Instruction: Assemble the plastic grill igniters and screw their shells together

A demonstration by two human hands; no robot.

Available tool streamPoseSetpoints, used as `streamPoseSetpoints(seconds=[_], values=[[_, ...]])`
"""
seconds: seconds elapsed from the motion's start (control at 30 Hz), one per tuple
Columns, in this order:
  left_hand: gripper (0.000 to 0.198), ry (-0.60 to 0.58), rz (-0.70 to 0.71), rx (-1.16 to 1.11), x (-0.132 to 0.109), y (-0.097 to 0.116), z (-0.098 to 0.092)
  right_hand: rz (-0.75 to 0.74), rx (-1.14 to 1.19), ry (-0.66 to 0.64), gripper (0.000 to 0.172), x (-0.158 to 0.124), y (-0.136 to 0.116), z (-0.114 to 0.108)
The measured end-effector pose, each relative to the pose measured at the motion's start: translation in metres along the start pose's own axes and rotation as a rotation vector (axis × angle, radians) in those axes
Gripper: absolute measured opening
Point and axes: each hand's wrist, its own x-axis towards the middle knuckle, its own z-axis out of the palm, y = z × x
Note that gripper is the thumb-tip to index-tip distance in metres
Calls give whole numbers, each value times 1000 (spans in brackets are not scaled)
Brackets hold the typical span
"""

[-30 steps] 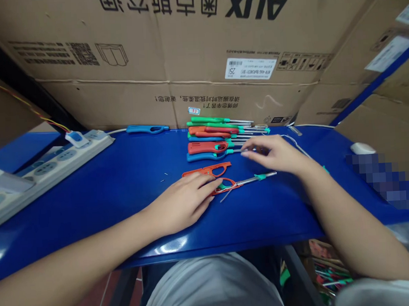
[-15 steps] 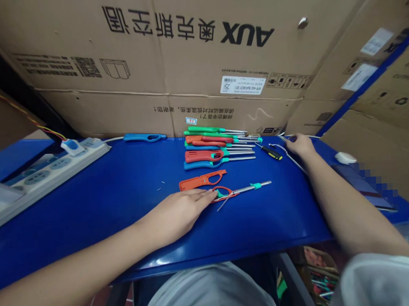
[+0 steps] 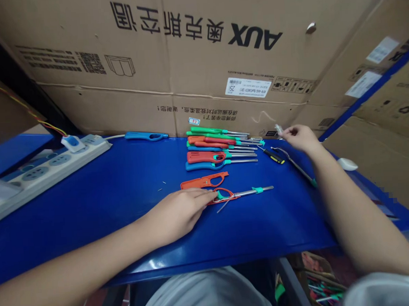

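My left hand (image 3: pixel 185 213) lies over the handle of an opened orange lighter (image 3: pixel 224 198), fingers together and covering most of that half. The lighter's metal rod with a green collar points right, and thin wires stick out near its trigger. Just behind lies its loose orange half-shell (image 3: pixel 206 180). At the back right, my right hand (image 3: pixel 299 136) pinches a small whitish, see-through piece (image 3: pixel 278 130) above the table; its kind cannot be made out. Below that hand are a black-and-yellow screwdriver (image 3: pixel 273 155) and a thin metal rod (image 3: pixel 299 167) with a green end.
Several assembled lighters (image 3: pixel 208 157) are stacked at the back middle. A blue lighter shell (image 3: pixel 146 136) lies left of them. A white power strip (image 3: pixel 48 172) runs along the left. Cardboard (image 3: pixel 200 80) walls the back. Two tiny metal pins (image 3: pixel 160 189) lie near my left hand.
My right hand has risen from the table's back right, now with the small whitish piece in its fingertips. My left hand stays on the orange lighter. The view has shifted slightly.
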Motion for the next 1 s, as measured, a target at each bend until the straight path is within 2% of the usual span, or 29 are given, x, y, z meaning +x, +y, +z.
streamPoseSetpoints(seconds=[0.03, 0.07, 0.13, 0.17, 0.23, 0.3, 0.37, 0.5, 0.7, 0.77, 0.87, 1.0], values=[[44, 46, -22, -51, 1, 1, 0, -37, 82, -30, 20, -16, -17, 0], [44, 101, -51, -108, 1, 1, 0, -77, 281, -99, 24, -34, -35, 2], [46, 213, -141, -249, 4, 1, 2, -146, 594, -311, 35, -73, -71, 13], [49, 257, -202, -339, 6, 1, 3, -175, 693, -448, 39, -93, -87, 20], [55, 317, -322, -546, 9, -1, 5, -247, 845, -619, 44, -128, -112, 36], [54, 352, -384, -726, 12, -3, 6, -329, 917, -667, 43, -155, -125, 50], [43, 359, -372, -804, 15, -2, 5, -424, 901, -694, 38, -172, -127, 58], [26, 335, -272, -850, 16, 6, 0, -692, 820, -572, 24, -182, -120, 61], [32, 385, -362, -949, 14, 12, 1, -913, 714, -427, 9, -180, -115, 50], [34, 393, -383, -944, 14, 9, 3, -1002, 600, -442, 9, -177, -113, 43], [38, 392, -435, -932, 14, 6, 5, -1107, 420, -558, 13, -173, -108, 30], [35, 398, -467, -963, 16, 5, 5, -1160, 167, -651, 16, -169, -102, 21]])
